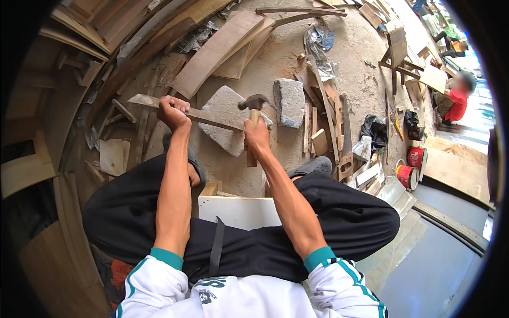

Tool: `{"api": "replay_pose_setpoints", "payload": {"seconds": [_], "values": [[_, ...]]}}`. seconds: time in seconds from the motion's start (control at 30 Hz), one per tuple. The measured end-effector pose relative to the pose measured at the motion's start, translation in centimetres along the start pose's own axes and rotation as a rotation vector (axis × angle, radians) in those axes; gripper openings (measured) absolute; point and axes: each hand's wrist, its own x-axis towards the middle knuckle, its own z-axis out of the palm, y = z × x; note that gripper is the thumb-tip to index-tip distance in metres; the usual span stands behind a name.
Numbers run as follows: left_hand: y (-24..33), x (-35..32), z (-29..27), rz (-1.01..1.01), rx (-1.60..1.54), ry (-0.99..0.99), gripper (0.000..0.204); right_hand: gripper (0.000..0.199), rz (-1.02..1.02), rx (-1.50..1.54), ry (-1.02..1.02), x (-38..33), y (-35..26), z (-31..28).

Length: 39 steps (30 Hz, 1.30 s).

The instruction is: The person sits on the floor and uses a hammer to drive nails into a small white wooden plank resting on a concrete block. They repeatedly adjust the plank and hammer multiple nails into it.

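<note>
My left hand point(174, 112) is closed round a long wooden strip point(214, 120), which slants across a rough concrete block point(227, 139) on the ground. My right hand point(256, 137) grips a claw hammer point(254, 114) by its wooden handle. The dark hammer head is up, above the far side of the fist, over the block's right part. The strip's right end comes close to the right fist; whether they touch I cannot tell. Just right of the block lies a second concrete block point(289, 103).
Under my legs is a white-topped wooden seat point(241, 212). A handsaw point(347, 132) lies among wood scraps on the right, with red tins point(407, 176) beyond. Boards point(217, 50) lie at the far left. A person in red point(457, 103) sits at the far right.
</note>
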Motion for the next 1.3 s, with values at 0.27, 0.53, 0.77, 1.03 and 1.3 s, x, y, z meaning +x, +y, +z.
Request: {"api": "replay_pose_setpoints", "payload": {"seconds": [0.27, 0.53, 0.77, 1.03, 1.3], "values": [[0.4, 1.8, 0.4, -0.021, -0.050, -0.006, 0.028, 0.033, 0.002, -0.073, -0.057, 0.9, 1.5, 0.6], [0.6, -1.0, 0.5, -0.042, 0.021, -0.010, 0.031, 0.026, 0.027, 0.063, -0.004, -0.6, 3.6, 1.0], [0.8, -1.4, 0.6, 0.004, 0.040, -0.032, 0.031, 0.033, -0.064, 0.154, 0.147, -0.4, 3.8, 0.7], [0.6, -1.8, 0.8, 0.002, 0.046, -0.003, 0.029, 0.031, -0.017, 0.024, 0.095, -1.3, 4.5, 1.1], [0.2, -1.5, 0.9, 0.025, 0.021, 0.063, 0.036, 0.027, 0.075, 0.019, 0.030, -1.5, 5.1, 0.7]]}}
